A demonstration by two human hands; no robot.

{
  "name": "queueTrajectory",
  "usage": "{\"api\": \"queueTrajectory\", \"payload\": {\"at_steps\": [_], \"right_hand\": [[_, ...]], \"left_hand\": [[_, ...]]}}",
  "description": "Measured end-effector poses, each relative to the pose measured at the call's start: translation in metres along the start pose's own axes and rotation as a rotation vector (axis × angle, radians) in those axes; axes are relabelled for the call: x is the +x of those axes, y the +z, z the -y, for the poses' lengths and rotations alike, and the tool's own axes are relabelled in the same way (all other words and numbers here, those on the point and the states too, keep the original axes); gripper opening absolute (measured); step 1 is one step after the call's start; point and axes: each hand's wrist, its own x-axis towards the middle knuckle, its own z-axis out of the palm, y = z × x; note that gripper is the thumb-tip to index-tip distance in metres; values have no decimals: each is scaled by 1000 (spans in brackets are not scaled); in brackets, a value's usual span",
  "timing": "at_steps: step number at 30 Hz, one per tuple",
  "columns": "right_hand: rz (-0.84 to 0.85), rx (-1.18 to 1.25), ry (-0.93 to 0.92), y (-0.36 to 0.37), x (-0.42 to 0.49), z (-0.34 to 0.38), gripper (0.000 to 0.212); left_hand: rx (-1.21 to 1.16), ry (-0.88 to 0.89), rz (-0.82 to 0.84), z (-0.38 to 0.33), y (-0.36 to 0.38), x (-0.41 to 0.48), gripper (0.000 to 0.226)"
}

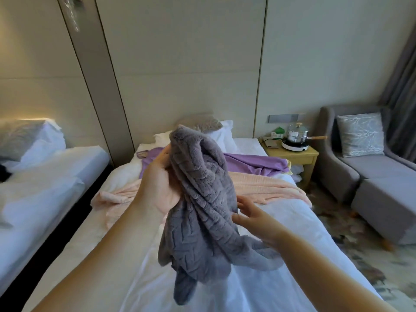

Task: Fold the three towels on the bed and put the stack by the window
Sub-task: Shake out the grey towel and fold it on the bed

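A grey plush towel [202, 199] hangs bunched in the air above the white bed [281, 244]. My left hand [159, 183] grips its upper part, fingers curled round the cloth. My right hand [249, 216] touches the towel's right side lower down, fingers spread and fairly straight. A pink towel [265, 185] lies spread across the bed behind the grey one. Beyond it a purple towel [254, 163] lies crumpled near the pillows [221, 134].
A second bed [45, 176] stands to the left across a dark gap. Right of the bed is a wooden nightstand [297, 156] with a steel pot [297, 132] on a hotplate. A grey armchair [351, 158], footstool [387, 206] and grey curtain [403, 86] fill the right.
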Motion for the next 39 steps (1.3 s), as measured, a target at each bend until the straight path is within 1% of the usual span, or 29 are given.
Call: {"api": "queueTrajectory", "payload": {"at_steps": [2, 4, 6, 7, 8, 9, 10, 11, 12, 13, 14, 15, 17, 18, 19, 20, 21, 23, 24, 26, 28, 30, 32, 35, 37, 38, 39], "right_hand": [[76, 58, -69, 1, 0, 2, 32], [101, 74, -102, 0, 0, 2, 23], [57, 39, -115, -2, -2, 4, 12], [16, 24, -122, -3, -2, 5, 4], [-40, 23, -128, -4, -3, 7, 6], [-104, 33, -134, -5, -3, 9, 14], [-161, 43, -147, -5, -3, 11, 20], [-208, 46, -166, -5, -4, 14, 23], [-237, 43, -186, -5, -4, 17, 24], [-254, 42, -207, -5, -4, 20, 23], [-260, 41, -231, -3, -4, 23, 22], [-255, 41, -256, 0, -4, 26, 20], [-233, 36, -301, 7, -2, 34, 15], [-220, 28, -314, 9, -2, 37, 14], [-203, 20, -322, 9, -2, 38, 13], [-183, 25, -323, 8, -2, 39, 11], [-162, 48, -315, 5, -3, 39, 9], [-160, 114, -274, -5, -5, 35, 3], [-188, 114, -233, -12, -5, 31, 6], [-238, -9, -68, -23, -4, 19, 20], [-181, -88, 130, -23, -4, 5, 38], [-85, 30, 210, -15, -2, -4, 43], [-16, 138, 183, -7, -2, -3, 39], [31, 125, 92, -1, -1, 4, 29], [13, 98, 74, 1, 0, 6, 25], [-9, 69, 83, 2, 0, 7, 28], [-21, 48, 102, 2, 0, 6, 36]], "left_hand": [[32, -14, -56, -2, 4, 2, 52], [51, -25, -111, -3, 1, 4, 52], [61, 25, -182, -5, -10, 6, 45], [83, 70, -231, -7, -16, 8, 37], [140, 123, -284, -9, -22, 9, 25], [236, 168, -365, -10, -28, 10, 16], [377, 178, -465, -9, -34, 11, 11], [562, 144, -551, -4, -39, 12, 8], [764, 67, -606, 2, -43, 12, 12], [947, -42, -622, 10, -47, 10, 27], [1058, -150, -577, 20, -50, 6, 42], [1077, -234, -462, 31, -51, 1, 52], [999, -330, -159, 56, -47, -10, 59], [991, -336, -33, 67, -45, -13, 54], [1024, -311, 53, 75, -45, -14, 43], [1073, -263, 93, 80, -45, -13, 32], [1119, -205, 88, 81, -45, -12, 24], [1158, -108, 45, 78, -46, -8, 17], [1136, -72, 34, 75, -46, -7, 14], [1041, -19, 24, 69, -44, -7, 11], [930, 12, 28, 61, -38, -8, 13], [818, 11, 46, 51, -33, -7, 17], [722, -1, 67, 40, -29, -8, 20], [552, -14, 93, 27, -30, -13, 24], [480, 19, 118, 18, -32, -16, 24], [460, 42, 129, 14, -32, -17, 25], [442, 62, 138, 10, -33, -18, 28]]}}
